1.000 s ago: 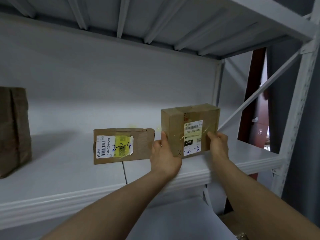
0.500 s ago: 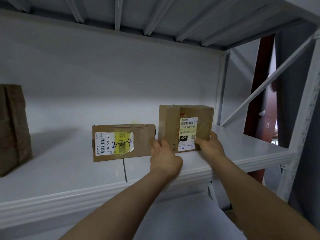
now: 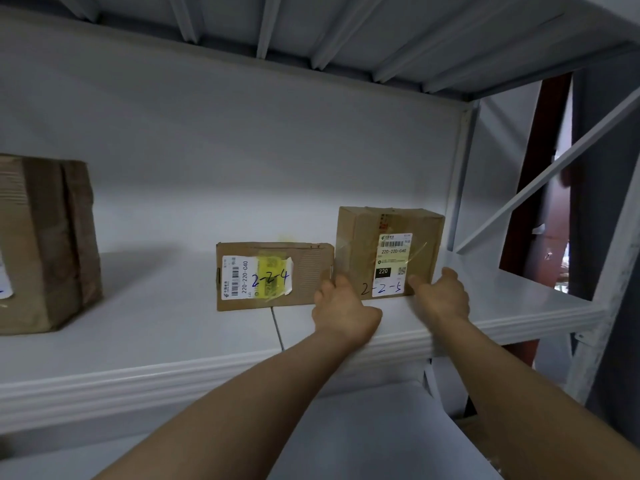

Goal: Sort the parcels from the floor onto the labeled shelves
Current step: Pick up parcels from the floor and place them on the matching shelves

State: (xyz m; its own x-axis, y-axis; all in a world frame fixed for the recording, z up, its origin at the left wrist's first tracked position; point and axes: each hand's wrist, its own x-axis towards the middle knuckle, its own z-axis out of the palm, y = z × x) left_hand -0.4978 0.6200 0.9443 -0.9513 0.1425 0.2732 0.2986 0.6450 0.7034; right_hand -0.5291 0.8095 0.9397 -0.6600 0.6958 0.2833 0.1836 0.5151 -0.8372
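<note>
Slid deeper since 1 second ago, the 2-2-5 parcel (image 3: 388,251) sits on the shelf (image 3: 173,341) near its right end, beside the 2-2-4 parcel (image 3: 273,275) in number order, label outward, left hand (image 3: 346,306) and right hand (image 3: 443,299) gripping its bottom corners, probably squaring it.

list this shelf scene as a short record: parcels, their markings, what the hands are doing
shelf: white metal, three parcels standing on it
right parcel: box marked 2-2-5, upright, label facing out
middle parcel: box marked 2-2-4, lower, close beside the right one
left parcel: large brown box, apart from the others
left hand: at the right parcel's lower left corner
right hand: at its lower right corner
grip: unclear whether fingers curl round it or only press
</note>
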